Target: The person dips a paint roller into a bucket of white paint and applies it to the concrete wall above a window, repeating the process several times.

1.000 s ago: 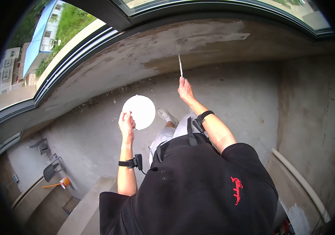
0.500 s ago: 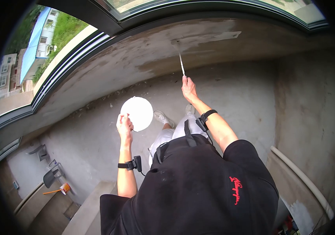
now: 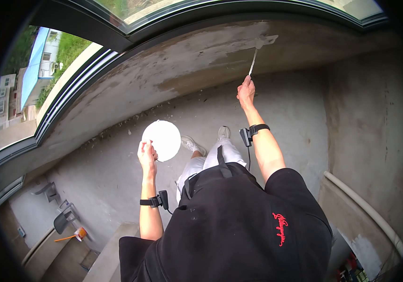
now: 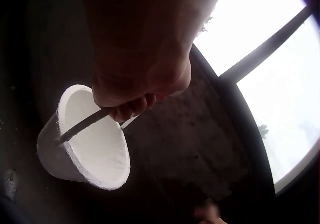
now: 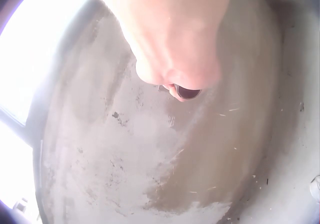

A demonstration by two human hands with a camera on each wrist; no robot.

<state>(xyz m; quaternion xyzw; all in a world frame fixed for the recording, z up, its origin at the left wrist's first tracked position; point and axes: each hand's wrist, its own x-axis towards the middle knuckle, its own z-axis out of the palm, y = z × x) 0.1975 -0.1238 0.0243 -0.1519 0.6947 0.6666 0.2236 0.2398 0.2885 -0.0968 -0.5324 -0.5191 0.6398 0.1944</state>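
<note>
Right hand (image 3: 246,92) has slid rightward along the wall (image 3: 182,61) in the head cam, fingers wrapped round one skinny pale tool (image 3: 252,63); one white bucket (image 3: 164,141) hangs near two shoes (image 3: 194,145). Left wrist: left hand (image 4: 142,76), fingers curled round the bucket's one handle (image 4: 86,126). Right wrist: one dark round grip end (image 5: 189,92), fingers mostly hidden, can't tell more

Bucket (image 3: 167,139): under the left hand (image 3: 147,156), hung by its handle (image 4: 85,126), above the floor (image 3: 286,108), ahead and left of the person (image 3: 225,221)
Tool (image 3: 252,62): in the right hand (image 3: 246,93), its far end at the front wall (image 3: 182,70)
Front wall: ahead of both hands, below the window frame (image 3: 116,40)
Shoes (image 3: 224,132): on the floor, between bucket and right arm
Pipe (image 3: 366,212): right of the person
</note>
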